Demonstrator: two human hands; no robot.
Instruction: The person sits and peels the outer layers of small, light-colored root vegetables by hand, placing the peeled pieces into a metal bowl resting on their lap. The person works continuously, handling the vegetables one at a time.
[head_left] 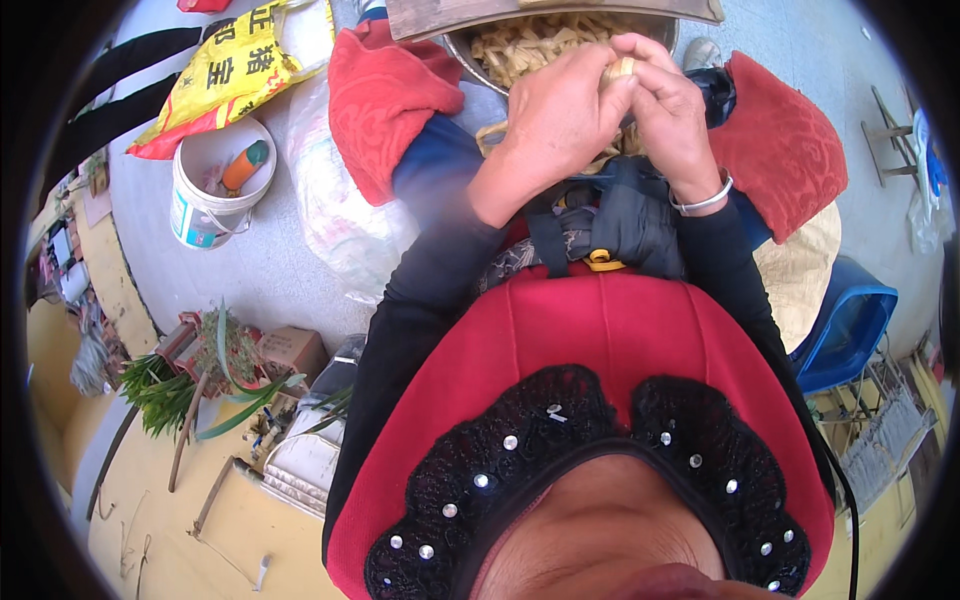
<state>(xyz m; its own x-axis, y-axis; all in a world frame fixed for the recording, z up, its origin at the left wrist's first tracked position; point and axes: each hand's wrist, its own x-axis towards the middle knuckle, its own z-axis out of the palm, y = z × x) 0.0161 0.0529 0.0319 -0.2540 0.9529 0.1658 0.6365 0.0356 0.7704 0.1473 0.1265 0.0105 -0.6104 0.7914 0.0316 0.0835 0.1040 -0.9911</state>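
My left hand [565,120] and my right hand [675,115] meet above a metal basin [459,48]. The fingers of both are closed together around a small pale yellow piece [621,68], partly hidden by the thumbs and fingertips. A silvery bangle [703,196] circles my right wrist. Many pale yellow cut strips [530,45] lie in the basin, behind and below my hands. Across its far side rests a wooden board [560,14]. My hands cover much of the basin's near part.
Red cloths [390,110] drape my knees. To the left stand a white bucket [215,215] holding an orange-and-green object [245,168], a yellow printed sack [240,70] and a whitish sack [335,200]. A blue plastic tub [850,325] is at the right, beside a tan sack [800,265].
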